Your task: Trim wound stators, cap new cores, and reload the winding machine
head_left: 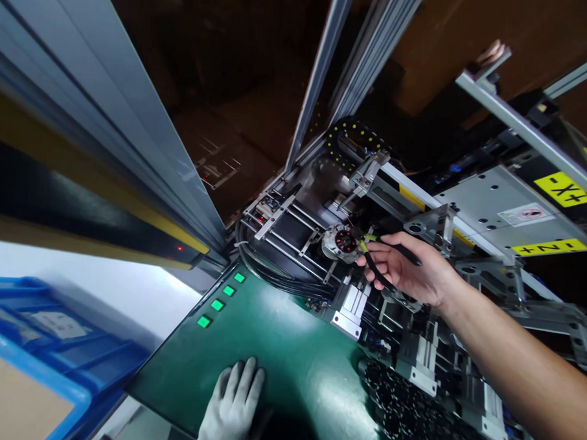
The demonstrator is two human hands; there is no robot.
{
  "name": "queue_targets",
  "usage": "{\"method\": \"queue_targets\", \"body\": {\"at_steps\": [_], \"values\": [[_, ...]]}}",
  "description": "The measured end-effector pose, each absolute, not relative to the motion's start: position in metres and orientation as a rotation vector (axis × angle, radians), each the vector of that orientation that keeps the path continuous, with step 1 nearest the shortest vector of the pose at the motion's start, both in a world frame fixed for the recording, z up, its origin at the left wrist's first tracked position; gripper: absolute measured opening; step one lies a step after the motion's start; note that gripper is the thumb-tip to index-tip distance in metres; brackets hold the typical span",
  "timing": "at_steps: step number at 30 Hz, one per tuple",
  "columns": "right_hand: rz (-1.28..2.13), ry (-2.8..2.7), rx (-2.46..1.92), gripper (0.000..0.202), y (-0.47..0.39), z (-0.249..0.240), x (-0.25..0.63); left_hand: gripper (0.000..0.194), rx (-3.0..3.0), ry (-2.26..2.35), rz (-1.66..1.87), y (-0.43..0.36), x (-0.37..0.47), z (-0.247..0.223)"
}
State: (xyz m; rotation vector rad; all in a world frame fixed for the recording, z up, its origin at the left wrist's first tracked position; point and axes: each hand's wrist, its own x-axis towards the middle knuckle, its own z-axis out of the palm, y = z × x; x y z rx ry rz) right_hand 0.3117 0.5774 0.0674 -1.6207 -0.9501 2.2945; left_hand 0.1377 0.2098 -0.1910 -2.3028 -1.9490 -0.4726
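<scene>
Pliers [369, 259] were clamped in the right hand [413, 267], tips at the disc [342, 241] just beyond, presumably for reach. Left hand [234, 405], fingers extended, lay on the mat [279, 317], likely for balance.

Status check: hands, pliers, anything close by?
Left hand open at green worktop. Right hand gripping pliers. Pliers' tip by round part, contact unclear. Cables nearby.

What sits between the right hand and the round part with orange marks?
A pliers-like tool, held in the right hand; its dark head reaches the round part's near side in the head view. Actual contact: can't tell.
</scene>
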Motion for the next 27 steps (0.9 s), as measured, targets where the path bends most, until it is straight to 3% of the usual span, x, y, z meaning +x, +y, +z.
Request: {"method": "queue_targets", "body": {"at_steps": [6,13,18,27], "values": [[2.296,-1.12,-1.52,0.02,0.552,0.089,0.325,0.046,-2.298,-1.866,-0.502,0.216,0.135,-0.186],[2.264,-1.087,-1.689,0.028,0.501,0.13,0.422,0.048,-2.326,-1.834,-0.489,0.218,0.135,-0.188],[2.21,-0.991,-1.718,0.03,0.507,0.11,0.476,0.053,-2.196,-2.036,-0.352,0.212,0.136,-0.195],[2.273,-0.869,-1.624,0.016,0.534,0.071,0.479,0.069,-2.319,-1.877,-0.312,0.216,0.13,-0.198]]}}
